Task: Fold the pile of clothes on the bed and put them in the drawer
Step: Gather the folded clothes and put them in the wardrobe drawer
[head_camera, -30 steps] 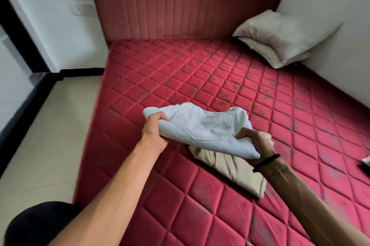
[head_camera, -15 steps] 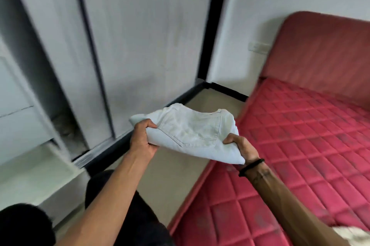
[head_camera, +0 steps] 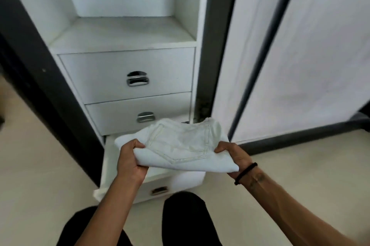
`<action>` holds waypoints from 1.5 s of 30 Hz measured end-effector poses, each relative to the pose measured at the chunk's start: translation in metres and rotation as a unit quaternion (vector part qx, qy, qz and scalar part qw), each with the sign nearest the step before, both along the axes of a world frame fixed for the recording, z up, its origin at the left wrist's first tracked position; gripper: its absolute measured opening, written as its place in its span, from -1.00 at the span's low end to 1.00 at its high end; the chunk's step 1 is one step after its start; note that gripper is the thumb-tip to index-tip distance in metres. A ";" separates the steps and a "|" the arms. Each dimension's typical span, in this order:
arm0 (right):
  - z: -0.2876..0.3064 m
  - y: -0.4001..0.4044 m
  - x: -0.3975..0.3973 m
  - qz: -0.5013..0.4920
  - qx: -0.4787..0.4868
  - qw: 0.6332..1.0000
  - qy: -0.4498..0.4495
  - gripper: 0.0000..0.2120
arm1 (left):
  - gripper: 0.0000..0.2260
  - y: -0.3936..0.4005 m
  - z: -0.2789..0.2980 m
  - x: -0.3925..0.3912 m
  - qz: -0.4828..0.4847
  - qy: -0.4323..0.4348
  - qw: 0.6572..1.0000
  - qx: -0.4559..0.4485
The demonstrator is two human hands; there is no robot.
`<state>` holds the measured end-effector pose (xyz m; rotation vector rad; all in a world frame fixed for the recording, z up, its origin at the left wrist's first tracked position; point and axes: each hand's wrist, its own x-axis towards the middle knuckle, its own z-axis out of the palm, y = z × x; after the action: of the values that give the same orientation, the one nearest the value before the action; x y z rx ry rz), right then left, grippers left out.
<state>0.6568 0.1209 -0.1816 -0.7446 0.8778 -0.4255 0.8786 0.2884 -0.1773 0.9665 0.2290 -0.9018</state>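
Left hand point(head_camera: 130, 160), right hand point(head_camera: 233, 155): each grip holding folded white jeans point(head_camera: 180, 145) above open drawer point(head_camera: 106, 165).

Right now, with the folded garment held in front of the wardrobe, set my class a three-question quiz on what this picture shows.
1. True or false: the bottom white drawer is pulled open.
2. How many closed drawers sit above it?
3. The folded white denim garment is: A) held by both hands, B) lying in the drawer, C) on the shelf.

Key
1. True.
2. Two: the upper closed drawer and the middle closed drawer.
3. A: the left hand and the right hand grip its ends above the drawer.
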 end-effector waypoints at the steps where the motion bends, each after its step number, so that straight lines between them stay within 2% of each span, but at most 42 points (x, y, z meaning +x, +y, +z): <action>1: -0.011 -0.002 0.030 0.016 0.014 1.000 0.006 -0.51 | -0.70 0.006 -0.011 0.023 0.018 -0.001 1.000 0.010; 5: -0.053 -0.009 0.111 0.059 0.043 0.997 0.025 -0.56 | -0.71 0.015 -0.054 0.088 0.076 0.036 0.994 0.068; 9: -0.106 -0.028 0.174 0.111 0.063 0.991 0.045 -0.57 | -0.67 0.012 -0.108 0.139 0.072 0.064 0.989 0.109; 13: -0.159 -0.057 0.214 0.149 0.003 0.982 0.112 -0.67 | -0.68 0.002 -0.151 0.176 0.047 0.060 0.986 0.148; 15: -0.180 -0.068 0.222 0.155 -0.083 0.967 0.183 -0.77 | -0.72 0.003 -0.170 0.183 -0.018 0.022 0.970 0.240; 17: -0.202 -0.074 0.226 0.182 -0.180 0.921 0.293 -0.75 | -0.58 0.007 -0.194 0.182 -0.135 -0.054 0.919 0.367; 18: -0.214 -0.075 0.227 0.225 -0.239 0.874 0.359 -0.69 | -0.44 0.009 -0.204 0.182 -0.192 -0.107 0.879 0.424; 20: -0.225 -0.072 0.224 0.349 -0.326 0.735 0.481 -0.57 | -0.28 0.007 -0.210 0.179 -0.284 -0.210 0.797 0.490; 21: -0.228 -0.069 0.222 0.393 -0.328 0.693 0.506 -0.52 | -0.33 0.003 -0.210 0.179 -0.316 -0.257 0.760 0.506; 22: -0.232 -0.066 0.221 0.419 -0.321 0.680 0.509 -0.51 | -0.43 -0.001 -0.208 0.178 -0.337 -0.298 0.732 0.513; 23: -0.232 -0.065 0.217 0.427 -0.308 0.690 0.497 -0.55 | -0.54 -0.007 -0.207 0.175 -0.344 -0.323 0.720 0.509; 24: -0.233 -0.064 0.217 0.413 -0.298 0.720 0.471 -0.63 | -0.61 -0.013 -0.204 0.172 -0.341 -0.336 0.722 0.500; 26: -0.227 -0.064 0.213 0.342 -0.267 0.808 0.398 -0.74 | -0.71 -0.025 -0.196 0.163 -0.331 -0.355 0.730 0.482; 27: -0.218 -0.065 0.206 0.316 -0.267 0.834 0.366 -0.77 | -0.74 -0.033 -0.190 0.154 -0.328 -0.369 0.730 0.472; 29: -0.197 -0.070 0.190 0.284 -0.286 0.858 0.319 -0.80 | -0.79 -0.054 -0.175 0.136 -0.318 -0.400 0.736 0.444; 32: -0.155 -0.080 0.146 0.255 -0.324 0.861 0.298 -0.91 | -0.84 -0.090 -0.142 0.092 -0.317 -0.442 0.747 0.382; 35: -0.108 -0.092 0.080 0.219 -0.347 0.858 0.309 -0.94 | -0.88 -0.122 -0.103 0.034 -0.351 -0.479 0.742 0.311; 40: -0.034 -0.098 -0.066 0.151 -0.413 0.818 0.371 -0.90 | -0.90 -0.176 -0.039 -0.082 -0.403 -0.542 0.708 0.206; 43: -0.002 -0.081 -0.174 0.070 -0.416 0.818 0.391 -0.98 | -0.88 -0.198 -0.004 -0.173 -0.446 -0.578 0.669 0.139; 45: 0.013 -0.069 -0.231 0.024 -0.412 0.817 0.402 -0.96 | -0.87 -0.204 0.013 -0.224 -0.470 -0.595 0.644 0.102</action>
<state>0.4258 0.0517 -0.1690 -1.8334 1.4801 -0.4452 0.6549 0.0840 -0.1648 1.7480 -1.4822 -0.9432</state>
